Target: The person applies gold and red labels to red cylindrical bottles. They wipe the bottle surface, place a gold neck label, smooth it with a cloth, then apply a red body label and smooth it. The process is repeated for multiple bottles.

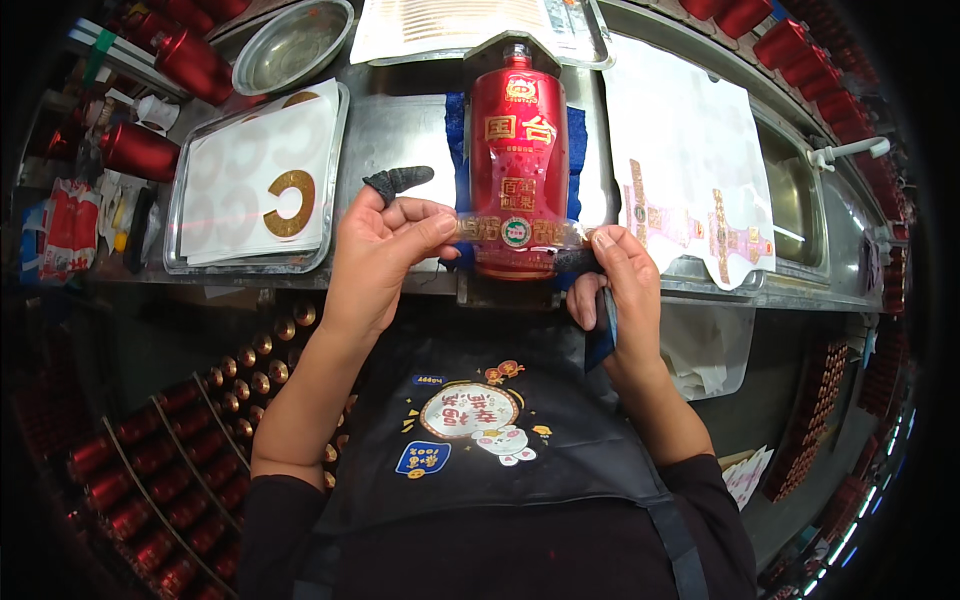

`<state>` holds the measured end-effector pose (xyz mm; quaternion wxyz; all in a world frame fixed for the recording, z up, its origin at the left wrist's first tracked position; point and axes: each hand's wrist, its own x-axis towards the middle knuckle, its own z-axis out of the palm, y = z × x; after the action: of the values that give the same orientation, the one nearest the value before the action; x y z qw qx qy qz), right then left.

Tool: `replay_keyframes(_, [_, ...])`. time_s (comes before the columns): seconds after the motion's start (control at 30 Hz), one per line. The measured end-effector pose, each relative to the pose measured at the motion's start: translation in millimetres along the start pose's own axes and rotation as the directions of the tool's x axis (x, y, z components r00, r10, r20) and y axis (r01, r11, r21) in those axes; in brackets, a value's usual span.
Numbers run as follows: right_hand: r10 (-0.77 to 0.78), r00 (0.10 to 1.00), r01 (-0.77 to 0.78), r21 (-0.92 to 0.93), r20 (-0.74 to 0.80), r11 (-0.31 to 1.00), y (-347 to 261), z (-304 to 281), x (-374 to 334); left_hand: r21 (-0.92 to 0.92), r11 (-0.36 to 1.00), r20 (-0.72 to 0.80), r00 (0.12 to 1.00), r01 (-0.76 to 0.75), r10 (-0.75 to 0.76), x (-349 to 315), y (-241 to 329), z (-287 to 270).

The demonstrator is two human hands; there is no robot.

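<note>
A glossy red bottle (515,100) with gold lettering lies in front of me, neck pointing away, on a blue cloth (578,150). Across its lower part stretches a clear decal strip (516,233) with gold figures and a round green-and-white emblem. My left hand (385,235) pinches the strip's left end between thumb and fingers; its index finger, in a black finger cot, sticks out. My right hand (625,285) pinches the right end, its black-covered index finger against the bottle. A flat blue-black blade-like piece (602,335) is tucked in the right hand's lower fingers.
At left, a metal tray (342,130) holds white sheets with a gold ring-shaped decal (290,203). Behind it sits a metal bowl (345,25). To the right lie a decal sheet (690,120) and a sink with a white tap (850,150). Red bottles stand in rows around.
</note>
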<state>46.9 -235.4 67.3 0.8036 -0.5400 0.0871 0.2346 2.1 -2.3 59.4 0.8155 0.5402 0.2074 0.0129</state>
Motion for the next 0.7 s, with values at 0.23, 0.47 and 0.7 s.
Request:
replay_keyframes(0.23, [-0.027,1.0,0.026,-0.092,-0.008,0.995,10.3,-12.7,11.5,0.088,0.991,0.017,0.995,-0.103,0.102,11.9,-26.0,-3.0])
replay_keyframes(0.47, [-0.391,0.92,0.27,-0.667,-0.034,0.694,-17.4,-9.3,14.1,0.594,0.605,0.192,0.824,-0.53,0.533,15.1,-12.0,-8.4])
replay_keyframes(0.7, [-0.264,0.834,0.503,-0.864,0.484,0.005,-32.4,16.1,35.1,0.657,0.205,0.613,0.673,-0.725,0.414,29.6,-13.1,12.8])
